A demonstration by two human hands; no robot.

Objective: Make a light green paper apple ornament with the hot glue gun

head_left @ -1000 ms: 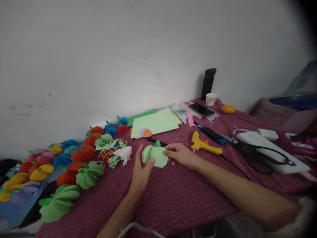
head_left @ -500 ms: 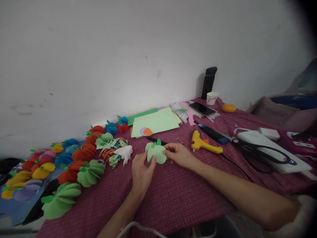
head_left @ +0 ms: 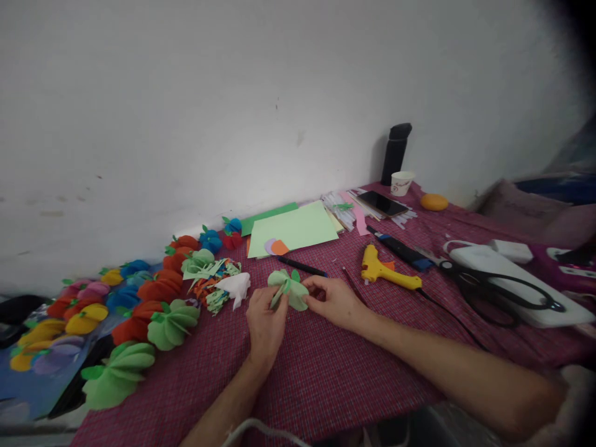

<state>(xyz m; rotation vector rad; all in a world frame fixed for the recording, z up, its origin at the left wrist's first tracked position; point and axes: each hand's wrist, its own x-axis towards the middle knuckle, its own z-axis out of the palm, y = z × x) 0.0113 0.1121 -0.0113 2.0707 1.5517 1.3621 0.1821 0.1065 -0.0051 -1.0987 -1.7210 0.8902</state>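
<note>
A small light-green paper pumpkin (head_left: pixel 295 294) with darker green leaves sits between my hands, above the middle of the table. My left hand (head_left: pixel 267 320) grips its left side between thumb and fingers. On the other side, my right hand (head_left: pixel 336 303) pinches the right edge of a paper petal; its fingertips are partly hidden. Just behind the pumpkin lies a dark pen (head_left: pixel 305 267). A thin dark red pencil (head_left: pixel 354 284) rests beyond my right hand, and a yellow glue gun (head_left: pixel 388 273) is to its right.
Many finished paper pumpkins (head_left: pixel 161 285) crowd the left side, near paper scraps (head_left: pixel 216 288) and a white tissue (head_left: pixel 236 287). Green paper sheets (head_left: pixel 298 230) lie at the back. Large black scissors (head_left: pixel 493 285), a utility knife (head_left: pixel 403 249), a phone (head_left: pixel 382 203) and a cup (head_left: pixel 401 183) are right.
The pumpkin has turned and its petals are spread, with separate folds now visible. My hands have shifted slightly around it. The pen and pencil behind it show more fully.
</note>
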